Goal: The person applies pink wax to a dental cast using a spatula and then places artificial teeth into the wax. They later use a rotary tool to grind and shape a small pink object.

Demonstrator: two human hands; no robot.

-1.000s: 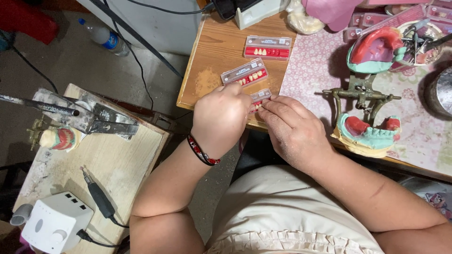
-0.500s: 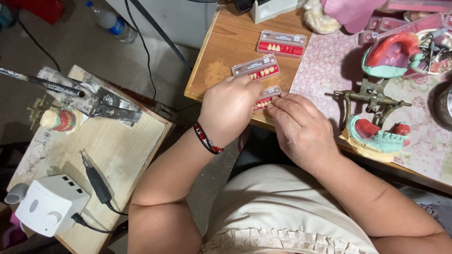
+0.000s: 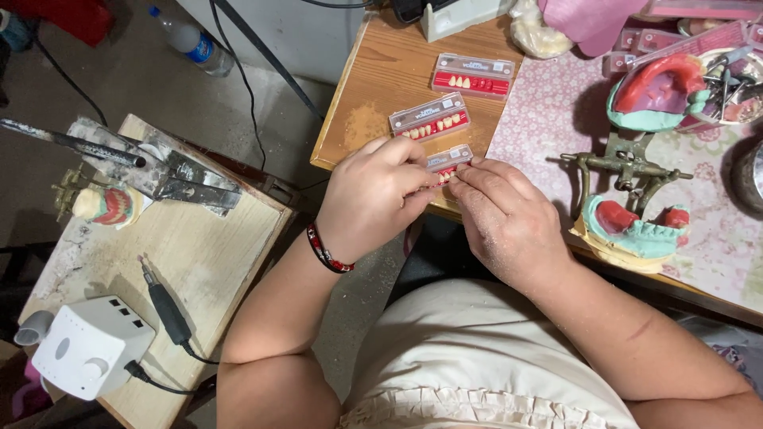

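My left hand (image 3: 380, 197) and my right hand (image 3: 506, 216) meet at the near edge of a wooden table (image 3: 380, 87). Both pinch a small red card of artificial teeth (image 3: 450, 160) between fingertips. Two more red tooth cards lie just beyond: one (image 3: 430, 117) close to my fingers, another (image 3: 474, 77) farther back. A red and black beaded bracelet (image 3: 326, 251) circles my left wrist.
A metal articulator with green and red dental casts (image 3: 632, 218) stands right of my hands on a flowered cloth (image 3: 548, 111). Another cast (image 3: 658, 91) sits farther back. At left, a low bench (image 3: 171, 262) bears a white control box (image 3: 89, 344), a handpiece (image 3: 164, 308), and a small cast (image 3: 106, 204).
The view has shifted slightly, so the table sits lower and more to the right. My hands stay together on the same tooth card with only small finger movement.
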